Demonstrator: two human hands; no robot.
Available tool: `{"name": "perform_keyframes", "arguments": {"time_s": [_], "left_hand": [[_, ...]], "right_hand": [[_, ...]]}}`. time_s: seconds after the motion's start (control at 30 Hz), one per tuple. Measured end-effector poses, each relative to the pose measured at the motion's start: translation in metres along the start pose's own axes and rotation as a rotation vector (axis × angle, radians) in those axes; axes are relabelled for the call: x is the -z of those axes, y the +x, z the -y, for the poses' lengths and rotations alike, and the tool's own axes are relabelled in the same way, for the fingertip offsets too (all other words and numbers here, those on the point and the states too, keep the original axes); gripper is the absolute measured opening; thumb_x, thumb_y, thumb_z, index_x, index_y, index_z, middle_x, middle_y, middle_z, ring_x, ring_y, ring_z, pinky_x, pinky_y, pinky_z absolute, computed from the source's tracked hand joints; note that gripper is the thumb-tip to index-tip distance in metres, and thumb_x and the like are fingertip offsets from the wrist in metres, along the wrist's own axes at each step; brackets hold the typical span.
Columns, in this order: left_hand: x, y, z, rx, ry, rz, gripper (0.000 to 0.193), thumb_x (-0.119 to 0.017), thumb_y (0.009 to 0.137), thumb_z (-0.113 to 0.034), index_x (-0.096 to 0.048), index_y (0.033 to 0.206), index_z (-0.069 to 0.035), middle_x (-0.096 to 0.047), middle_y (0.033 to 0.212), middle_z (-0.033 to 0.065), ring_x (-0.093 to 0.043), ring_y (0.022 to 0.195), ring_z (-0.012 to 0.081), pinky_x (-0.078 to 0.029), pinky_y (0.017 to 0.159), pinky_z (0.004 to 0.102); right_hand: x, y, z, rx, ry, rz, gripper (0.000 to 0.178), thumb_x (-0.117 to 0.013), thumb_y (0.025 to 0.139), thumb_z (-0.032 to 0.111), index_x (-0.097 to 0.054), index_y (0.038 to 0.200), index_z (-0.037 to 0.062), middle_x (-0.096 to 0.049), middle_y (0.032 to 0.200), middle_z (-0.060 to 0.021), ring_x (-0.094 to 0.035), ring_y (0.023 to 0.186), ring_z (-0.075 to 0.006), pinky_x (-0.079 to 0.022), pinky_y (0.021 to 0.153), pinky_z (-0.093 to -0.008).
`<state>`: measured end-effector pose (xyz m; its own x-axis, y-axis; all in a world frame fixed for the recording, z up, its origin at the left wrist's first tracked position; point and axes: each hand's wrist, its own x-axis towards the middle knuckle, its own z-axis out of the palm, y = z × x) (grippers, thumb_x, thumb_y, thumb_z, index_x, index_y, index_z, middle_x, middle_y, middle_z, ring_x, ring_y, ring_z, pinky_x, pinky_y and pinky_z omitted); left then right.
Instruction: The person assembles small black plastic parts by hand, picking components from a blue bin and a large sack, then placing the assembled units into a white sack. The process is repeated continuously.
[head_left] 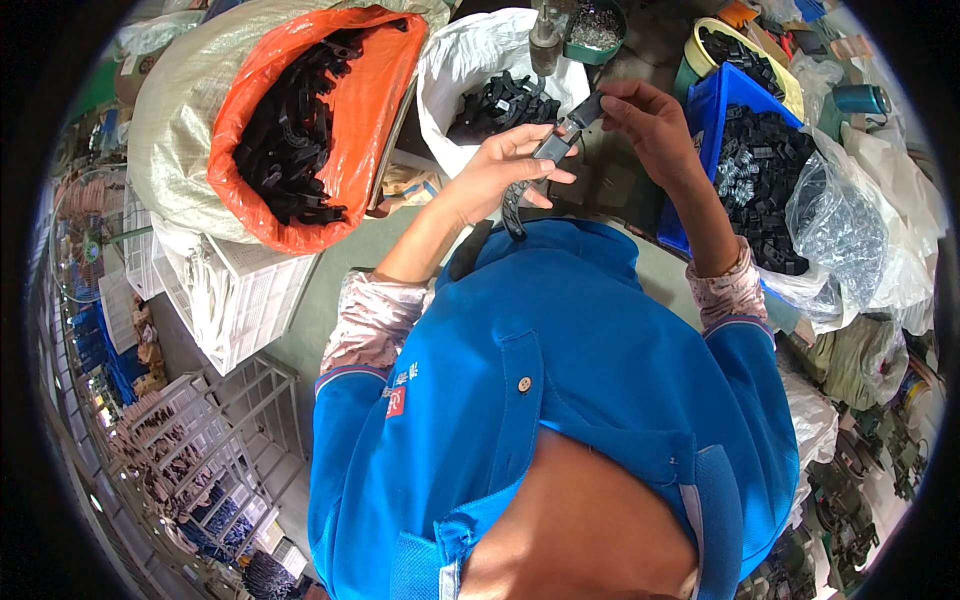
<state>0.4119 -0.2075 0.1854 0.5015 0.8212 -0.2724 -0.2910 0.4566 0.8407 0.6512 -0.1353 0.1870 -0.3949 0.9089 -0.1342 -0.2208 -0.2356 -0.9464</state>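
In front of my chest, my left hand [487, 178] is closed around a black plastic handle [553, 149], whose body slants up to the right. A curved, ribbed black tail [512, 208] hangs below that hand and seems to belong to the same part. My right hand [648, 122] pinches a smaller black plastic piece [587, 109] at the upper end of the handle. A bit of metal [568, 128] shows where the two meet; whether they are joined I cannot tell. Just beyond the left hand stands a white sack [450, 75] holding several black plastic parts [505, 105].
At the left, an orange-lined sack [385, 75] is full of black parts. A metal machine post [545, 45] rises beyond my hands, beside a green bin [622, 45] of small metal pieces. To the right are a blue crate [708, 125], a yellow tub [700, 65] and clear plastic bags [840, 215].
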Motion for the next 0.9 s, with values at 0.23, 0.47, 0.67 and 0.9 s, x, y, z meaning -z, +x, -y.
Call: {"name": "perform_keyframes", "arguments": {"time_s": [0.23,0.47,0.67,0.9], "left_hand": [[-0.005,0.002,0.001,0.0,0.01,-0.003,0.042,-0.06,0.093,-0.01,-0.05,0.134,-0.007,-0.06,0.128,0.01,-0.067,0.1,0.0228,-0.054,0.058,0.0273],[-0.005,0.006,0.001,-0.003,0.01,-0.005,0.04,-0.059,0.093,-0.009,-0.049,0.132,-0.006,-0.062,0.124,0.0088,-0.068,0.098,0.02,-0.048,0.053,0.0245],[-0.01,0.017,-0.004,-0.038,0.047,-0.032,0.04,-0.062,0.092,-0.005,-0.044,0.128,-0.003,-0.065,0.115,0.0129,-0.069,0.091,0.0206,-0.051,0.054,0.0251],[-0.033,0.041,-0.015,-0.174,0.694,-0.286,0.049,-0.076,0.083,-0.017,-0.043,0.116,-0.003,-0.067,0.093,0.0146,-0.068,0.079,0.0163,-0.049,0.062,0.0298]], "right_hand": [[-0.001,-0.001,-0.001,0.061,-0.201,0.035,0.021,-0.069,0.088,0.011,-0.066,0.106,0.0007,-0.067,0.099,-0.0049,-0.062,0.083,-0.0107,-0.049,0.077,-0.0261],[-0.004,-0.003,-0.004,0.026,-0.192,0.043,0.024,-0.071,0.087,0.014,-0.066,0.104,-0.0016,-0.067,0.092,-0.0074,-0.062,0.081,-0.0132,-0.049,0.074,-0.0277],[-0.006,-0.006,-0.013,0.02,-0.152,0.021,0.022,-0.07,0.088,0.014,-0.067,0.104,-0.0002,-0.067,0.092,-0.0064,-0.06,0.083,-0.012,-0.048,0.076,-0.0273],[0.009,-0.014,-0.014,0.082,-0.022,0.04,0.011,-0.066,0.091,0.009,-0.063,0.101,0.0028,-0.06,0.104,-0.0017,-0.058,0.095,-0.0099,-0.048,0.083,-0.0266]]}}
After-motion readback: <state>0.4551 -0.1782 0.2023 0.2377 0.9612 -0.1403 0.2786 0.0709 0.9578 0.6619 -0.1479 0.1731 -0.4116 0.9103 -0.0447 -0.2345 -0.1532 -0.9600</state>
